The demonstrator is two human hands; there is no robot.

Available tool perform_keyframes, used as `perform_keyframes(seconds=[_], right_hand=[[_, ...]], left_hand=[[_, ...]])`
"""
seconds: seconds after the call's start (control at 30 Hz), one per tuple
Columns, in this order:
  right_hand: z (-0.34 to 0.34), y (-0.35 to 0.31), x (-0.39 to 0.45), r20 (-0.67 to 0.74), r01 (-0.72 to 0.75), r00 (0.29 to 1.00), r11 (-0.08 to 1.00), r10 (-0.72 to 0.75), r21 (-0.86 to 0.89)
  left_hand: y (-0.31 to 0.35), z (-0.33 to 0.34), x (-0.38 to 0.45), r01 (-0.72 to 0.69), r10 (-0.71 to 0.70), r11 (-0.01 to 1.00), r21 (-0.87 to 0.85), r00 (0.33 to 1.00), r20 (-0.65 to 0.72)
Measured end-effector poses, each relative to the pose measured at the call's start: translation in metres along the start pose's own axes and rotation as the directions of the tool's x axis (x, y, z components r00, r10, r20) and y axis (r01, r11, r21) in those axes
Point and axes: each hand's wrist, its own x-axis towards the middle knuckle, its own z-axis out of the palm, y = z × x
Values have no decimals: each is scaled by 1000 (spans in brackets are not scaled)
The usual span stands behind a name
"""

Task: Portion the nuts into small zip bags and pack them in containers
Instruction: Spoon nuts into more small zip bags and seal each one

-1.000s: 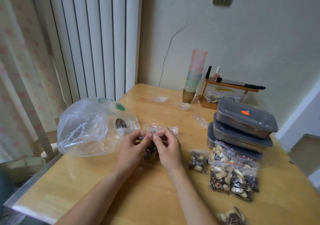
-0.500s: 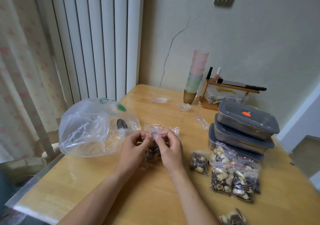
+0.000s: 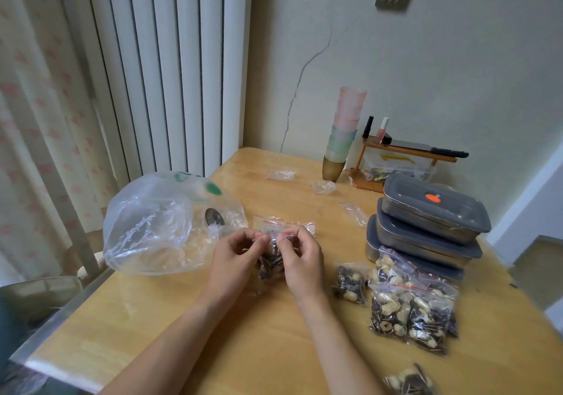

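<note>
My left hand (image 3: 234, 260) and my right hand (image 3: 301, 260) both pinch the red-striped top edge of a small zip bag (image 3: 271, 265) holding dark nuts, just above the wooden table (image 3: 213, 333). Several filled zip bags (image 3: 408, 306) lie to the right of my hands, and one more filled bag (image 3: 409, 382) sits at the near edge. Three grey-lidded metal containers (image 3: 432, 212) are stacked at the right, lids on. A big clear plastic bag (image 3: 161, 227) with a metal spoon (image 3: 214, 217) inside lies to the left.
Empty small zip bags (image 3: 280, 174) lie scattered at the back of the table. A stack of coloured cups (image 3: 342, 135) and a small wooden shelf (image 3: 405, 154) with bottles stand against the wall. The table's left edge borders a curtain and a chair.
My hands stay on the zip bag's top edge; the fingers have shifted slightly along the strip. The view has drifted a little.
</note>
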Motion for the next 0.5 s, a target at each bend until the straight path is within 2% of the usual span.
perform_keyframes(seconds=[0.3,0.5], right_hand=[[-1,0,2,-64,-23,998,999,20,-46],[-2,-3,-1,-13,2,1000,1000,-2,-28]], left_hand=[[-4,-4,4,-58,58,998,-37,998,-8],[0,-4,1,-52,55,997,-63,997,47]])
